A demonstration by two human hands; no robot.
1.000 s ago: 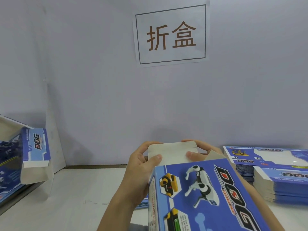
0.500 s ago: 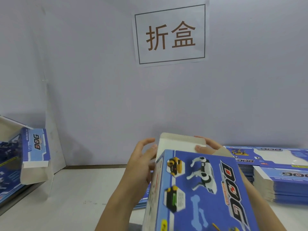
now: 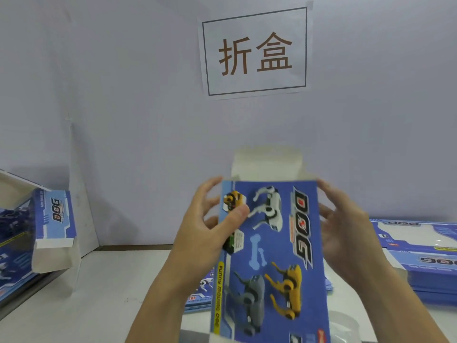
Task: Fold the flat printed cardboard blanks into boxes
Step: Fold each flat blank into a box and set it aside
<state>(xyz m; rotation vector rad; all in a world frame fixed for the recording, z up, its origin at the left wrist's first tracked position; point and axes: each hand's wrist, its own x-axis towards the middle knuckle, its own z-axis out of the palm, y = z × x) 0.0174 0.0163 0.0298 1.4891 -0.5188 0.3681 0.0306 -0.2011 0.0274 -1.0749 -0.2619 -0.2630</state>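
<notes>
A blue printed "DOG" box (image 3: 272, 256) stands almost upright in front of me, its printed face toward the camera and a plain white end flap (image 3: 267, 164) sticking up at the top. My left hand (image 3: 210, 229) grips the box's left edge, thumb pressed on the printed face near the top left. My right hand (image 3: 346, 231) is at the right edge with fingers spread and loosely bent; its contact with the box is blurred.
A stack of flat blue blanks (image 3: 420, 256) lies at the right. More blanks (image 3: 200, 293) lie under the held box. Folded boxes (image 3: 37, 231) sit at the left. The table (image 3: 99, 293) is white, with a paper sign (image 3: 254, 50) on the wall.
The box has been tipped up from lying slanted to nearly upright and raised. The white flap now points up, and both hands have shifted from the flap end to the side edges.
</notes>
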